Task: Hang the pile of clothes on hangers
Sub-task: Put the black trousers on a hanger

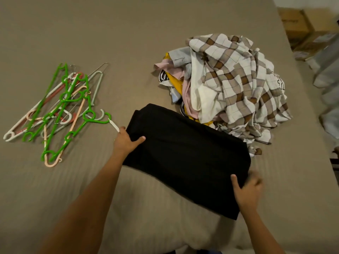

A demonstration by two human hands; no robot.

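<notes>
Left hand (125,142) pinches the left edge of a folded black garment (187,156), thumb on top; right hand (247,191), blurred, grips its near right corner. The garment spans the tan bed (128,33) between the hangers (60,110) at left and the clothes pile (234,85) behind.

A folded black garment (185,158) is held just beside the crumpled, plaid-topped pile of clothes (229,88), while tangled coloured hangers (60,110) lie well left of it.
</notes>
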